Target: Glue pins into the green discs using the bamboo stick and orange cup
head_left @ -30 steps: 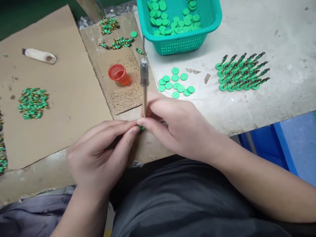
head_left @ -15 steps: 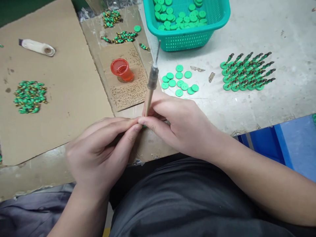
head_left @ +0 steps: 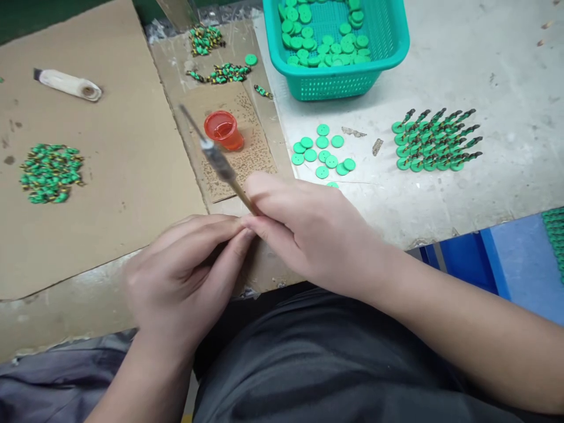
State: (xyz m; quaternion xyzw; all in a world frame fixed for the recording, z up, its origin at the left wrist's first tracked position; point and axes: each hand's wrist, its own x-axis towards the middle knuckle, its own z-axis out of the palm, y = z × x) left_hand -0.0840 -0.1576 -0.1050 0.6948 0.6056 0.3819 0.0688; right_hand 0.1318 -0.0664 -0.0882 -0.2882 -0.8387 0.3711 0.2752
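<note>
My right hand is closed round the wooden handle of a thin needle-tipped tool, its grey collar and metal tip leaning up and to the left. My left hand is pinched shut, its fingertips meeting those of my right hand; whatever they hold is hidden. Beyond the hands, a small red cup of liquid stands on a speckled cardboard piece. Loose green buttons lie to the right of it.
A teal basket of green buttons stands at the back. Rows of buttons with small dark-tipped figures are at right. Piles of small green-and-yellow pieces and a white-handled cutter lie on the left cardboard.
The tool has swung from nearly upright to leaning left. A sliver of green seen at my fingertips before is now covered. The view has shifted slightly.
</note>
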